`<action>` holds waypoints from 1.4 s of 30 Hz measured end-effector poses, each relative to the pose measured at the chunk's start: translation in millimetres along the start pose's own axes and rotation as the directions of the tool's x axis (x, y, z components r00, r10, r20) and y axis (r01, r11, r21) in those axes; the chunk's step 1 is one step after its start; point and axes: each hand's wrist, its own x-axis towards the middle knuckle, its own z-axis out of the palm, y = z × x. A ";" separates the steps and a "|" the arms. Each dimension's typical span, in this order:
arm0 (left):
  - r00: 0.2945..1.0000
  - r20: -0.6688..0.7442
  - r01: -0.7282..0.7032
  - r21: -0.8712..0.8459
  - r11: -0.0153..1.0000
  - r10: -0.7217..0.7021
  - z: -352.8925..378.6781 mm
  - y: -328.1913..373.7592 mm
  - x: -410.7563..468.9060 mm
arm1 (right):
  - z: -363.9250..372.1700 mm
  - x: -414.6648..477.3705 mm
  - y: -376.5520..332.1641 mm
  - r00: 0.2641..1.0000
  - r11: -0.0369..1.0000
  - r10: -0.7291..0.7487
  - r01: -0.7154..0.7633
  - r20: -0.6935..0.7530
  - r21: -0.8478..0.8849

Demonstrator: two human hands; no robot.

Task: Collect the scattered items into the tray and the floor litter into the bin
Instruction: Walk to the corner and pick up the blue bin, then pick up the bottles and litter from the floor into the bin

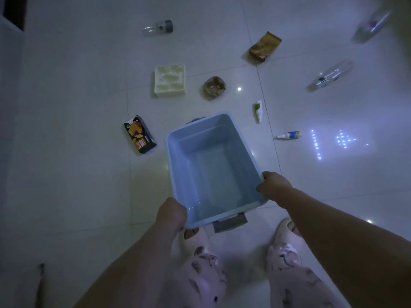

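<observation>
Tray [178, 161] is filling centre frame, long axis pointing up-frame; we are gripping its near rim, left hand [171, 215] and right hand [274, 186] both curled on it. Biscuit pack [140, 134] is lying just left, nearer left hand.

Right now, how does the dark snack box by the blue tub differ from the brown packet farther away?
The dark snack box is black with orange print; the brown packet is golden brown. The dark snack box lies just left of the blue tub; the brown packet lies well beyond it. Both lie on the floor.
</observation>
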 end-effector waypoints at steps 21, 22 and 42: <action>0.842 -0.534 -0.258 -0.266 0.929 0.081 122.8 88.5 277.7 | 67.7 314.8 -12.5 0.882 0.906 -0.407 0.423 -0.239 0.019; 0.845 -0.532 -0.243 -0.287 0.926 0.057 124.3 92.4 280.0 | 68.1 317.4 -11.8 0.879 0.902 -0.412 0.430 -0.239 0.024; 0.626 -0.466 -0.534 0.329 0.779 0.625 176.1 154.9 270.2 | 95.3 345.4 100.4 0.944 0.829 -0.330 0.300 0.022 -0.471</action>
